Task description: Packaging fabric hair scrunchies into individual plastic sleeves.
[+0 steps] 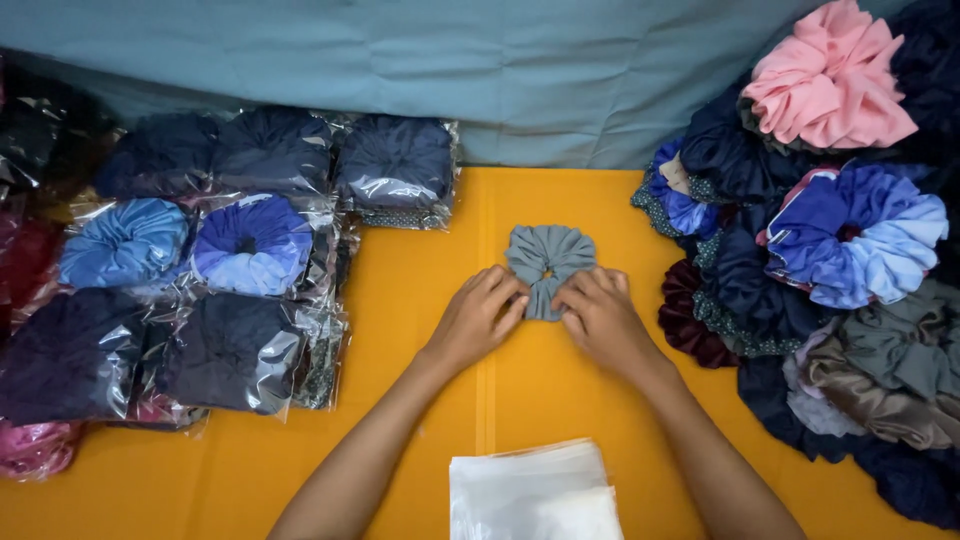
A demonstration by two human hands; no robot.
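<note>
A grey fabric scrunchie [548,258] lies on the orange table cover [430,330] in the middle. My left hand [478,316] pinches its lower left edge and my right hand [600,316] pinches its lower right edge. Both hands rest on the table, fingers bent onto the fabric. A stack of clear plastic bags [530,492] sits close to me between my forearms.
Bagged scrunchies in blue, navy and dark red [200,280] cover the left side. A loose heap of scrunchies [830,270], pink, blue, navy, brown, fills the right side. A grey-blue cloth [480,70] hangs along the back.
</note>
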